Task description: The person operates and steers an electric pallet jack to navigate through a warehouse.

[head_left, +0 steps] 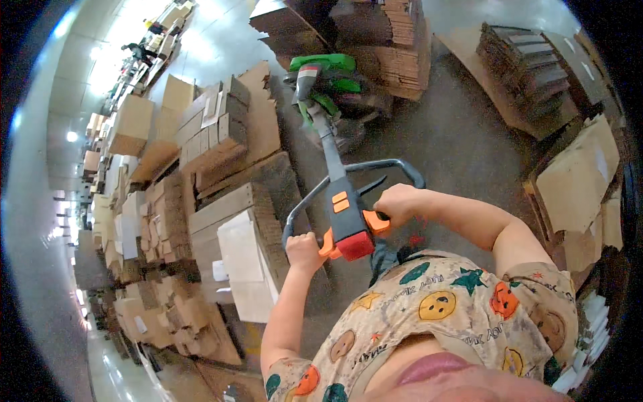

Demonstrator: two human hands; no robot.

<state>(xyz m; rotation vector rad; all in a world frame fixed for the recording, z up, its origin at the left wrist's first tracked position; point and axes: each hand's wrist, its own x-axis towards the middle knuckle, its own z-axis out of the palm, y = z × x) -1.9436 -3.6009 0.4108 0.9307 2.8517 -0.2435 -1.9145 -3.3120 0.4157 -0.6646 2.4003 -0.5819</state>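
Observation:
Both of my hands grip the control handle [348, 218] of an electric pallet truck. This handle is dark grey, with orange buttons on top, orange thumb levers at its sides and a red end button. My left hand [305, 253] is closed round the left grip, beside one orange lever. The right grip is held by my right hand [400, 204], its fingers wrapped near the other orange lever. A grey shaft leads away to the green truck body [324, 63]. Beyond that body stands a tall stack of flattened cardboard [388, 47]; whether it rests on the forks is hidden.
To the left are rows of stacked cardboard [213, 130], one pile topped with white sheets [248, 261]. On the right stand another stack of flat cartons [529, 70] and leaning cardboard panels [577, 174]. A grey floor [449, 120] runs between them. Far off at upper left, a person [139, 52] is visible.

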